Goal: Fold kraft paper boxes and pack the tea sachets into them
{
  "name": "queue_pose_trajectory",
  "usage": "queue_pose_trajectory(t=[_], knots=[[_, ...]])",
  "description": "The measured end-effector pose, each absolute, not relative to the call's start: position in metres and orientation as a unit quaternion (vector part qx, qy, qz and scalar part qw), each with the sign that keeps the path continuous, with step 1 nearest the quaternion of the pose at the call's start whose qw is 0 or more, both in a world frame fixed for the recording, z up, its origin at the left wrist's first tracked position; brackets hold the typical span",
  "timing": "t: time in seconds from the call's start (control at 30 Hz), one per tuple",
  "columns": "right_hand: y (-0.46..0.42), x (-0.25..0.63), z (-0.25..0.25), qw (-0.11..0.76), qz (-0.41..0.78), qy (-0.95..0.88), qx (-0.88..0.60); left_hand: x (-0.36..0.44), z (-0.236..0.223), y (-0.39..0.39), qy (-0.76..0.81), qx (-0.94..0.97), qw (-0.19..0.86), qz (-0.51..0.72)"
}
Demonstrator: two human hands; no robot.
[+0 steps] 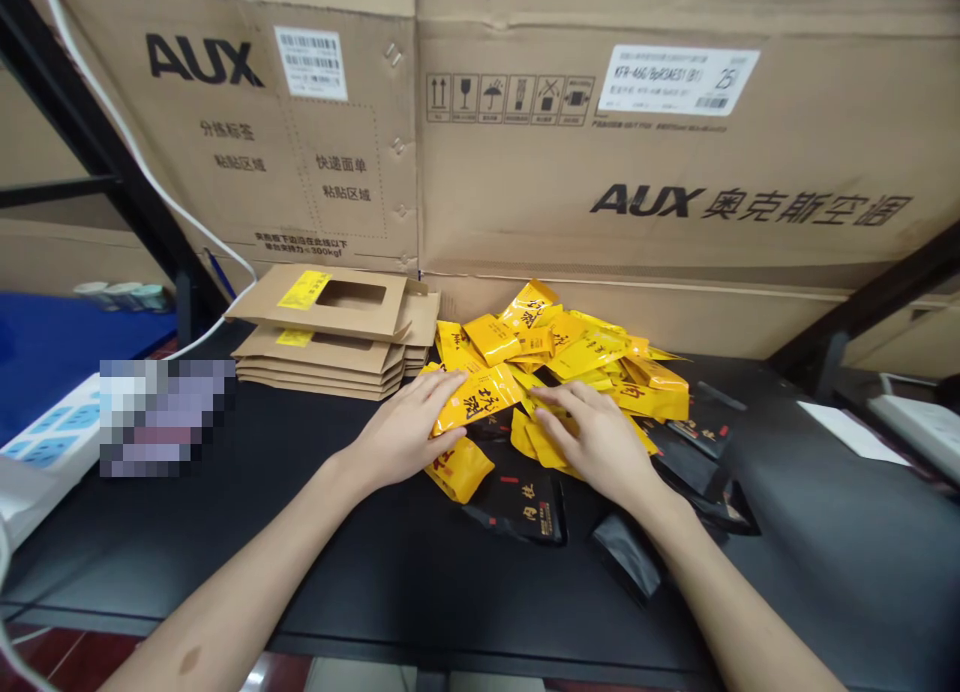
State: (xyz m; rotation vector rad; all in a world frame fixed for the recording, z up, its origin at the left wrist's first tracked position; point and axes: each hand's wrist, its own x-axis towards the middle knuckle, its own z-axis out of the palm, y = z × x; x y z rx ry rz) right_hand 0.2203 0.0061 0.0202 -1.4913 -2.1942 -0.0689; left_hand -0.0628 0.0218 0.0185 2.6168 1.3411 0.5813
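A heap of small yellow sachets point(577, 347) with black lettering lies on the black table point(360, 562), mixed with several black sachets point(525, 507) toward the front and right. My left hand point(409, 432) grips one yellow sachet point(476, 400), with the thumb under it and the fingers over its left end. My right hand point(592, 437) rests palm down on the yellow sachets just right of it, fingers together and curled at the tips; what is under them is hidden.
A stack of flat brown cardboard sleeves point(330, 337) with cut-out windows sits at the back left. Large AUX cartons point(637, 152) form a wall behind. A white power strip point(45, 442) and white cable point(135, 157) lie at left; black frame bars cross both sides.
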Motion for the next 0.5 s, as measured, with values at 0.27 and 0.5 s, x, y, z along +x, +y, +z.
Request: queue_pose_trajectory(t=[0.27, 0.5], knots=[[0.0059, 0.2216, 0.0184, 0.248, -0.039, -0.807, -0.535, -0.0644, 0.0150, 0.0250, 0.420, 0.880, 0.041, 0.217], [0.0048, 0.2198, 0.0208, 0.264, -0.071, -0.807, -0.524, -0.0634, 0.0208, 0.0240, 0.382, 0.886, -0.045, 0.260]])
